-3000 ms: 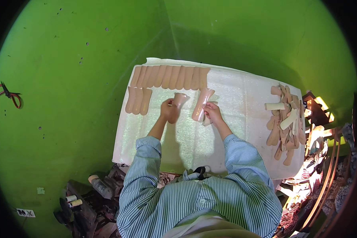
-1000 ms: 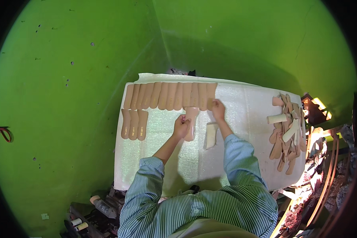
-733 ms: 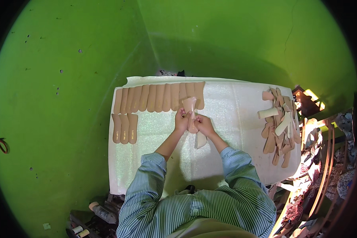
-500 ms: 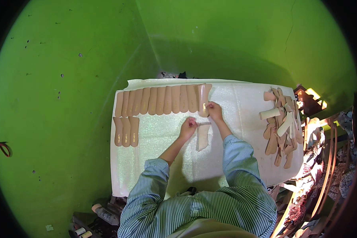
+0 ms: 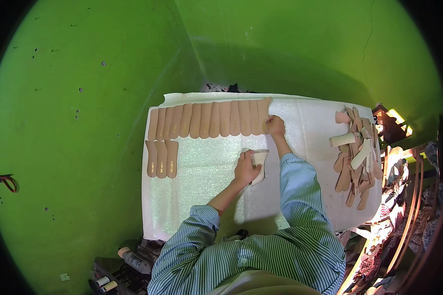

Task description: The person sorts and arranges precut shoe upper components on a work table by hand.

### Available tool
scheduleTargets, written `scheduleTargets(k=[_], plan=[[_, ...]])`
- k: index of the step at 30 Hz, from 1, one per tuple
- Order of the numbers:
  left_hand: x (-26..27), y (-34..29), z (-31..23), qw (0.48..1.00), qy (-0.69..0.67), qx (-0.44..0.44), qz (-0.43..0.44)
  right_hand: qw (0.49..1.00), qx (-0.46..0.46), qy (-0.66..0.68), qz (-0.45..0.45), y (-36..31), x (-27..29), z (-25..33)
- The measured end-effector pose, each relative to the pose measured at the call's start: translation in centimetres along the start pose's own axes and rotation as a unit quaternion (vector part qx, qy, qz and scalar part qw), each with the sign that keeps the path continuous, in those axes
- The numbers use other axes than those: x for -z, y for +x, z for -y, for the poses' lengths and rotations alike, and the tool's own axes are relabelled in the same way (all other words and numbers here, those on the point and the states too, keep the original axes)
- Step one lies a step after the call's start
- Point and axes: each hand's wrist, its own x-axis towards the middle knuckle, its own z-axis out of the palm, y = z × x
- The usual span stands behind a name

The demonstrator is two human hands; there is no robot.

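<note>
My left hand (image 5: 247, 169) is closed around the side of a cream-coloured insole stack or piece (image 5: 260, 162) with a pale face up, in the middle of the table. Up and to its right, my right hand (image 5: 276, 126) has its fingers curled at the lower edge of the last tan insole (image 5: 265, 109) in the far row. That upper row of tan insoles (image 5: 205, 119) stretches leftward, the pieces side by side and slightly overlapping. Below its left end lie three more tan insoles (image 5: 161, 159) with gold printing.
A white sheet covers the table (image 5: 206, 187). On its right side sits a loose heap of tan and cream pieces (image 5: 354, 157). Green walls (image 5: 108, 73) rise behind and to the left. Past the right edge are curved rails (image 5: 409, 211) and piled fabric; bottles and spools (image 5: 108, 282) stand lower left.
My left hand has moved right onto the cream piece and closed on it. The last insole, shiny and raised before, now lies in line with the row, my right hand still at its lower end.
</note>
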Motion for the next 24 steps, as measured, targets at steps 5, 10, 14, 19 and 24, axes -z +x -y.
scheduleTargets(k=[5, 10, 14, 19, 24], plan=[[0.0, 0.2, 0.8, 0.998, -0.045, 0.018, 0.026, 1.000, 0.000, -0.001, 0.010, -0.6, 0.6, -0.1], [0.1, 0.9, 1.4, 0.981, -0.193, 0.022, 0.003, 0.990, 0.056, -0.003, -0.126, -2.1, 0.8, -1.0], [0.7, 1.3, 1.3, 0.968, -0.244, 0.004, -0.054, 0.997, 0.056, 0.044, 0.015, -2.5, 2.0, -1.3], [3.1, 0.5, -0.6, 0.970, -0.187, -0.029, -0.149, 0.915, 0.010, 0.174, 0.364, -5.1, 5.5, 1.5], [2.7, 0.3, -0.9, 0.963, -0.219, -0.089, -0.132, 0.815, -0.031, 0.256, 0.519, -8.4, 5.5, 2.7]])
